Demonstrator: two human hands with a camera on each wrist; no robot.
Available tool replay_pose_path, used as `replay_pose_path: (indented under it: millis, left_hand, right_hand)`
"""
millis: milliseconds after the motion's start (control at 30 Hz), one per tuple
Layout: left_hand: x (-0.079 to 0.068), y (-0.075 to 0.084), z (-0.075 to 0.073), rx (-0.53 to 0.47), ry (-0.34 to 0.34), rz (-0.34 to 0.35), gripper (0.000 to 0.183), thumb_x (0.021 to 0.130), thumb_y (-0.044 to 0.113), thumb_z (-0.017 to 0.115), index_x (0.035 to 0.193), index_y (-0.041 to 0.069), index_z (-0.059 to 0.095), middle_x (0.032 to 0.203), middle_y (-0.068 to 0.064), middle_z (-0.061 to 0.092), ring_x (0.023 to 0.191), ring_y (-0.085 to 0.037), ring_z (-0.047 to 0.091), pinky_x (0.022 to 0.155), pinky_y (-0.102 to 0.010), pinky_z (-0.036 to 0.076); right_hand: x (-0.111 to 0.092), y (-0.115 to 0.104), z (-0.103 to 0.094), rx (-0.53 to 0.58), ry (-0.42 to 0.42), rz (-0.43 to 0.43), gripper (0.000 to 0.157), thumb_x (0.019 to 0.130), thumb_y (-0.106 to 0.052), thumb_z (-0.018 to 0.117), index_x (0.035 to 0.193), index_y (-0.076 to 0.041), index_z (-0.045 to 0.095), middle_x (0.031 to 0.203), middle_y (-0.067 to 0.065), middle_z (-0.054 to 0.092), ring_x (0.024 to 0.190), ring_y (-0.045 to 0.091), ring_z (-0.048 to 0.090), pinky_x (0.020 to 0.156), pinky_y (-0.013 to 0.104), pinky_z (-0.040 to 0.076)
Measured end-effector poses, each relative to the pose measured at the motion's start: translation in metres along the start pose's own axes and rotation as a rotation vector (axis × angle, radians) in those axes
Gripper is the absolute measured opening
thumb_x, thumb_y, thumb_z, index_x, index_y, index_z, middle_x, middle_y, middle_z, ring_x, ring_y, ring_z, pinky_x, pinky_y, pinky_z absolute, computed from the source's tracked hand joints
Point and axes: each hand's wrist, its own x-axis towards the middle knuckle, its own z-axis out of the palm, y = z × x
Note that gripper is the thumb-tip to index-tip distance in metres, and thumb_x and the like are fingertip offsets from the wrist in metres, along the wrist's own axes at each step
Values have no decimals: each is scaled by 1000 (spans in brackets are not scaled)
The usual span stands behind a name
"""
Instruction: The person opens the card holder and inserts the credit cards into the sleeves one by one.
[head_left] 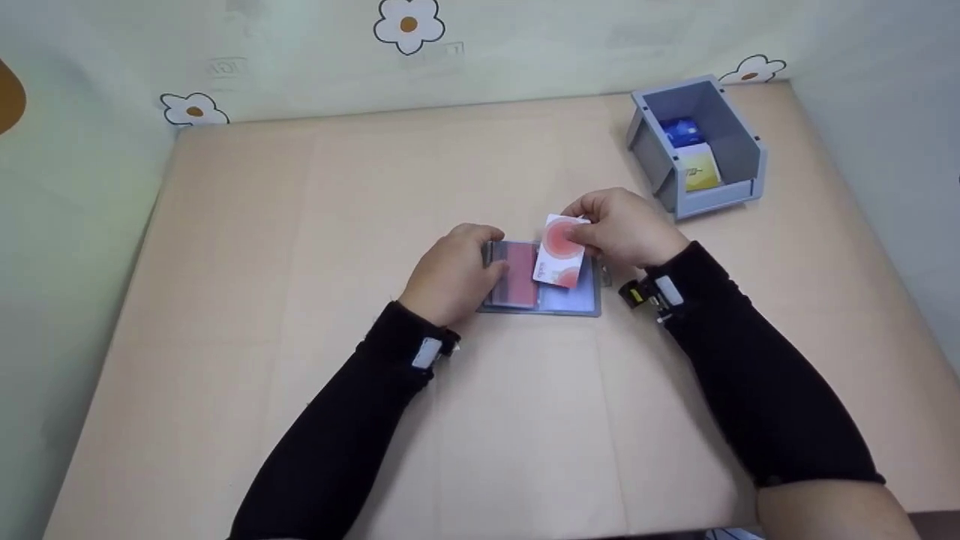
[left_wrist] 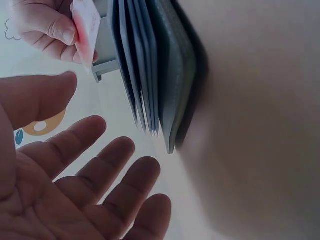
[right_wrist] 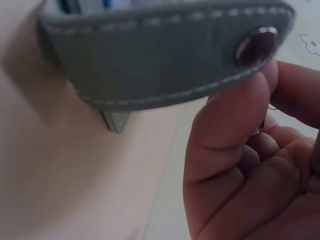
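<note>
A grey card holder point(head_left: 598, 304) lies spread on the table, its clear sleeves facing up. Inside its left part sits a pink-red card point(head_left: 517, 274). Above the right part, my right hand point(head_left: 626, 229) pinches a white card with red circles point(head_left: 559, 255) between thumb and fingers. My left hand point(head_left: 456, 270) is at the holder's left edge; in the left wrist view its fingers point(left_wrist: 120, 180) are spread and loosely bent beside the sleeve stack point(left_wrist: 137, 60), holding nothing. In the right wrist view a stitched strap with a metal snap point(right_wrist: 150, 60) hides part of the right hand.
At the back right of the table point(head_left: 300, 420) stands a grey plastic bin point(head_left: 716, 199). A blue card point(head_left: 682, 132) and a yellow-and-white card point(head_left: 700, 168) lie in it. Pale walls with flower drawings point(head_left: 409, 25) border the table.
</note>
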Motion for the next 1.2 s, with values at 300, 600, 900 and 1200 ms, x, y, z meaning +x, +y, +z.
replay_pose_path:
  millis: [300, 600, 900, 1200]
  left_hand:
    - [0, -2, 2, 39, -26, 20, 49, 100, 31, 71, 143, 9, 63, 147, -10, 61, 136, -24, 58, 119, -41, 44]
    - [0, -2, 3, 43, -36, 25, 51, 100, 31, 71, 145, 9, 62, 151, -10, 58, 140, -24, 56, 121, -42, 42]
    - [1, -1, 4, 63, -51, 20, 55, 101, 32, 70, 150, 8, 57, 156, -10, 54, 145, -26, 52, 123, -42, 40]
    - [0, -3, 4, 81, -56, 43, 51, 102, 31, 69, 146, 8, 60, 154, -9, 56, 142, -24, 55, 122, -40, 42]
  right_hand:
    - [3, 1, 3, -59, -23, 20, 23, 101, -19, 69, 119, -7, 77, 92, 6, 70, 81, 20, 58, 69, 29, 45]
    - [5, 2, 10, -54, -30, 8, 24, 99, -18, 68, 118, -5, 76, 90, 4, 73, 74, 16, 58, 62, 26, 44]
    - [5, -1, 19, -75, -16, -5, 27, 96, -20, 73, 117, -3, 73, 89, 6, 70, 81, 18, 61, 70, 27, 47]
    - [5, -3, 25, -137, -2, -36, 29, 96, -20, 71, 118, -2, 72, 101, 12, 69, 96, 27, 61, 87, 38, 48]
